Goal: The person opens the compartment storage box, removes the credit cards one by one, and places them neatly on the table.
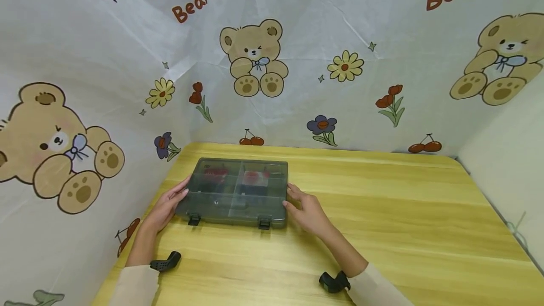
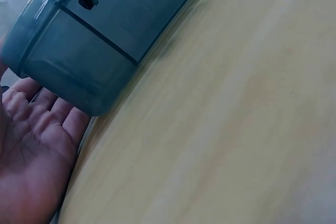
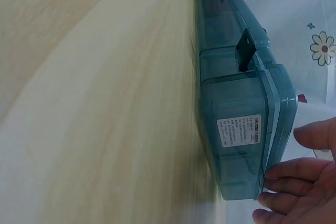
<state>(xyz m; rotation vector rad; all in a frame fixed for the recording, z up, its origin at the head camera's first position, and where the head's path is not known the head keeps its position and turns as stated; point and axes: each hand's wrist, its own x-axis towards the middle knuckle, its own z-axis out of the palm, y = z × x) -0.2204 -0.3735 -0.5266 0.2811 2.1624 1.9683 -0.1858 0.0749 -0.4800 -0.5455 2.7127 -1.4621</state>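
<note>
A translucent grey-green plastic case (image 1: 235, 202) with a divided lid lies closed on the table, two black latches on its front edge. Through the lid show red and white items (image 1: 256, 177), blurred. My left hand (image 1: 166, 206) rests along the left side, its thumb near the lid edge; in the left wrist view the extended fingers (image 2: 63, 111) pass behind the case's corner. My right hand (image 1: 309, 210) is at the right side. In the right wrist view its fingertips (image 3: 270, 184) touch the side wall near the lid seam, with the thumb apart from the lid.
The case stands on a yellow wood-grain table (image 1: 382, 216). A white cloth (image 1: 297, 107) printed with bears and flowers hangs behind the table and along its left side. A printed white label (image 3: 239, 130) is stuck to the case. Black devices (image 1: 335, 281) sit at both wrists.
</note>
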